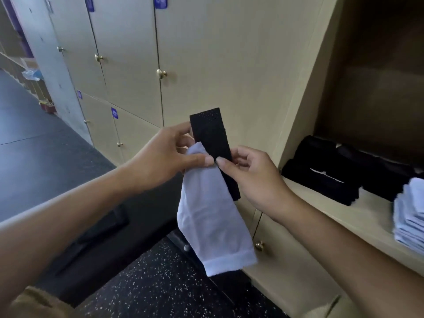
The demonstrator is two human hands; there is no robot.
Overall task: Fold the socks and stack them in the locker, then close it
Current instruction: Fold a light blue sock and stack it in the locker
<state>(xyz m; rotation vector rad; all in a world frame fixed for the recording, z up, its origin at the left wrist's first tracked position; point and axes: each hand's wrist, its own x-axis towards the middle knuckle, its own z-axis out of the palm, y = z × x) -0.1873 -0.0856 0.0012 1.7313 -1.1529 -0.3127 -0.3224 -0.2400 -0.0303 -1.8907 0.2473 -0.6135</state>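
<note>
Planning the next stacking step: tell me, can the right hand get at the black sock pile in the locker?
Probably yes: the locker shelf is open beside the right hand, nothing between it and the black sock pile, though it pinches the black sock.

We see our left hand [164, 157] and right hand [250, 177] pinching a black sock [210, 134] and a white sock [211, 216] together mid-frame, the white one hanging toward six o'clock. At three o'clock the open locker [305, 111] holds folded black socks [339, 171] beside a white stack [410, 214].
</note>
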